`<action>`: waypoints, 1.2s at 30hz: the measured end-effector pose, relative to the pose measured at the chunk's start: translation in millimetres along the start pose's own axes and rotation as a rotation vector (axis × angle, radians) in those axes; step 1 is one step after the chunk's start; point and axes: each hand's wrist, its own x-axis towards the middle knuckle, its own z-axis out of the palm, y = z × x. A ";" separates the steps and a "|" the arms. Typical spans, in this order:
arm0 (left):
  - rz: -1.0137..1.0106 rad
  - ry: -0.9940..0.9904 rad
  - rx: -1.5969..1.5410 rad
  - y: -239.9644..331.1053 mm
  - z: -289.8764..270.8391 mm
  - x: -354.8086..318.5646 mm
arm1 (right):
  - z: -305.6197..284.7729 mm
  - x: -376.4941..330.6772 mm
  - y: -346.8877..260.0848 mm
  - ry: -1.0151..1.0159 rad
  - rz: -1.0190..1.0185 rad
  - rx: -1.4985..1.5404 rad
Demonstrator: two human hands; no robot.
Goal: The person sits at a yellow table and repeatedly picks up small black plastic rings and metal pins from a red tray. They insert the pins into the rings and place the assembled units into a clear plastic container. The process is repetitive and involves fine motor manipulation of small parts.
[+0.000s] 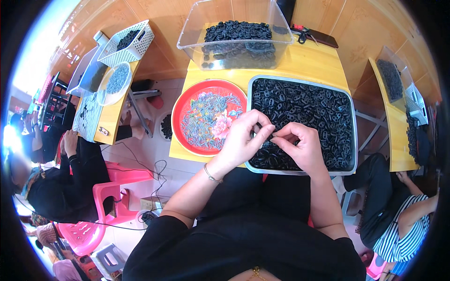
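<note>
My left hand (246,136) and my right hand (302,145) meet over the left part of a metal tray (354,136). Both are closed in a pinch, fingertips almost touching. A dark bit shows between them, too small to make out and partly hidden by the fingers. The tray is filled with small black oval pieces (309,107), many with two holes. Left of it, partly behind my left wrist, sits a round red tray (176,117) with a flower pattern. Many thin greyish slivers (201,114) lie spread in it.
A clear plastic bin (187,44) of black pieces stands at the back of the yellow table (309,65). Another person in black (70,182) works at a left table; one in stripes (403,225) sits right. Pink chairs (112,187) and loose cables (161,168) are at left.
</note>
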 end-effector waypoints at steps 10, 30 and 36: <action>0.090 -0.061 0.507 11.2 -44.9 16.6 | -5.8 1.2 4.1 -0.014 0.072 0.074; -0.084 -0.025 -0.281 1.4 -23.7 2.4 | -10.2 1.5 0.6 -0.104 0.120 0.183; -0.277 0.208 -0.418 -35.0 -54.0 -12.8 | -13.2 6.8 11.4 0.014 0.161 0.005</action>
